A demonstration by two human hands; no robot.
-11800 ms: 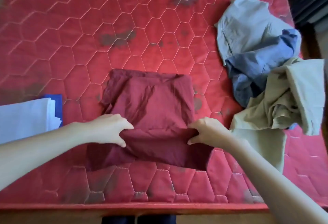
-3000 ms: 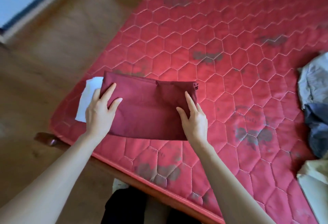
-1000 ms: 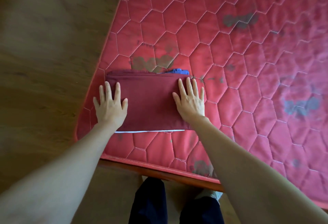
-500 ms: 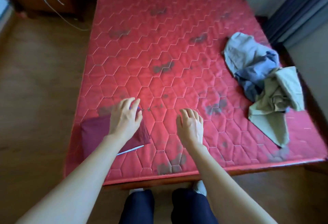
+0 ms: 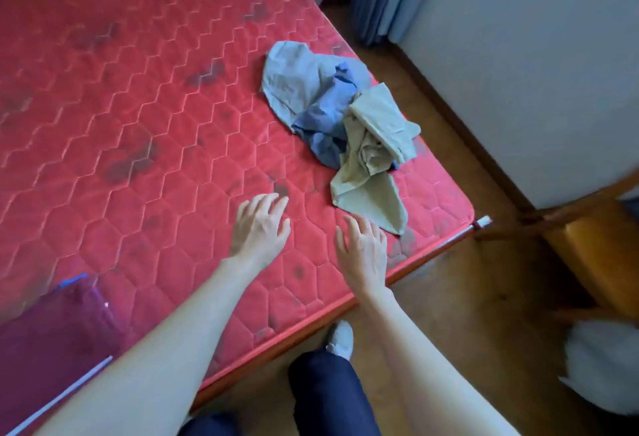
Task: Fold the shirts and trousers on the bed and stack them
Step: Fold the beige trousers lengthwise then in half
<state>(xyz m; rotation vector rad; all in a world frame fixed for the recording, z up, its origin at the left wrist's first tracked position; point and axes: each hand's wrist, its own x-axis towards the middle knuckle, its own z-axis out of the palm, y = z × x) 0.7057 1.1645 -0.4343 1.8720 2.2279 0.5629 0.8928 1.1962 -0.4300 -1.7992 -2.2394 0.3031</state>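
Bare mattress (image 5: 145, 145) — clothes heap (image 5: 345, 117) right.

Left hand (image 5: 259, 228), right hand (image 5: 363, 249) outstretched, empty

The folded maroon garment (image 5: 52, 339) is blurred and cropped at the left edge.

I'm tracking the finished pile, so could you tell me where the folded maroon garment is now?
In the head view it lies at the lower left, near the mattress edge, beside the left forearm and atop the stack.
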